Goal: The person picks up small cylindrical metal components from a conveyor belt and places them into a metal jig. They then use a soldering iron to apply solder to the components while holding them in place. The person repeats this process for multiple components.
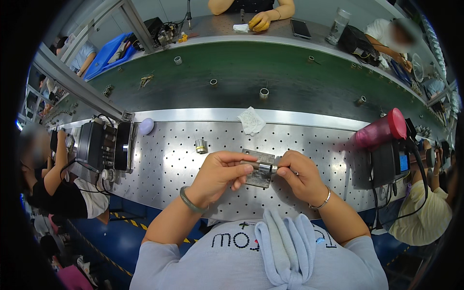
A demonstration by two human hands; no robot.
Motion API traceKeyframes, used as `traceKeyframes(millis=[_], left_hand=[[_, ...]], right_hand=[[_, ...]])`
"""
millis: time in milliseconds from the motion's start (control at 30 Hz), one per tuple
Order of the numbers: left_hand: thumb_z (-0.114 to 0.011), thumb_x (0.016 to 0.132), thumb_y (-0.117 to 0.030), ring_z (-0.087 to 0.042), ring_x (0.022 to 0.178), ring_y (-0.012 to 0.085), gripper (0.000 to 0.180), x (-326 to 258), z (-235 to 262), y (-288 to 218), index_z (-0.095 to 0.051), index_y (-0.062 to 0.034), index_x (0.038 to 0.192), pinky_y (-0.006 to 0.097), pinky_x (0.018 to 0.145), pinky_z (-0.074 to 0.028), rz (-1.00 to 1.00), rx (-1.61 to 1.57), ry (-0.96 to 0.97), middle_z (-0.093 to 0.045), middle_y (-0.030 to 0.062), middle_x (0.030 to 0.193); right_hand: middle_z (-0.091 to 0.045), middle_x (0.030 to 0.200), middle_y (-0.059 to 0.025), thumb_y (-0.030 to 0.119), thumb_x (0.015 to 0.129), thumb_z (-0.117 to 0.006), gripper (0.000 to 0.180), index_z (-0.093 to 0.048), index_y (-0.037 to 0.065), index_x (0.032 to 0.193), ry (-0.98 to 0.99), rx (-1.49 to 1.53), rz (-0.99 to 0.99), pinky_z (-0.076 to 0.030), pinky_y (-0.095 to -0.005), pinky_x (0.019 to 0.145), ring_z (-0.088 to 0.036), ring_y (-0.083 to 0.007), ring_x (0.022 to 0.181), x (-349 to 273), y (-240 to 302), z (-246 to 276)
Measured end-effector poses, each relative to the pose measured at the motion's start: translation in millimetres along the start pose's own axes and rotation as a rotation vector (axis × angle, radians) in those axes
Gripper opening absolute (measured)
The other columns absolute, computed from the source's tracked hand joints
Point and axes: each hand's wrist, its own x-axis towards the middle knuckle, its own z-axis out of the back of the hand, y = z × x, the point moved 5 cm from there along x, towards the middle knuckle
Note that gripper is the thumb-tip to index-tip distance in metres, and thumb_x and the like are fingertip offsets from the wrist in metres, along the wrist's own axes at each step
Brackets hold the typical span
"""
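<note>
Near the front middle of the bench, my left hand [218,175] pinches a small metal cylinder [264,167] between thumb and fingers. The cylinder lies roughly level, its shiny end toward the right. At that end my right hand [300,180] is closed in a pinch on a thin metal rod [274,169]; its fingers hide most of the rod. Whether rod and cylinder are joined I cannot tell. Beneath both hands is a flat grey metal plate [260,181] with holes at its corners. Left of it stands a short metal sleeve [201,146] with a yellowish band.
A crumpled white cloth [252,121] and a purple round object [146,126] lie along the perforated bench's far edge. Black equipment [92,145] stands left; a pink tumbler [382,130] and a box with blue display [390,160] stand right. Beyond, a green belt [232,63] carries metal rings.
</note>
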Motion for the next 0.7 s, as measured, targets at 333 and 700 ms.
traceKeyframes(millis=[333,700], left_hand=[[-0.058,0.089,-0.005,-0.062,0.066,0.0104,0.023,4,-13,-14,-0.059,0.0044,0.110,0.021,0.062,-0.053,-0.070,0.107,-0.012,-0.064,0.0082,0.081],[-0.064,0.080,0.007,-0.063,0.078,0.0140,0.019,-1,-12,-17,-0.064,0.0047,0.098,0.025,0.074,-0.053,-0.122,0.118,-0.036,-0.064,0.0101,0.093]], right_hand=[[-0.053,0.072,-0.0073,0.016,0.087,-0.060,0.015,-0.055,0.003,0.081,0.011,0.076,-0.092,-0.041,-0.0311,0.062,-0.050,-0.0210,0.065,-1,0,-3],[-0.053,0.073,-0.0074,0.016,0.090,-0.057,0.015,-0.056,0.003,0.083,-0.007,0.120,-0.139,-0.041,-0.0298,0.063,-0.051,-0.0201,0.066,-4,-2,-6]])
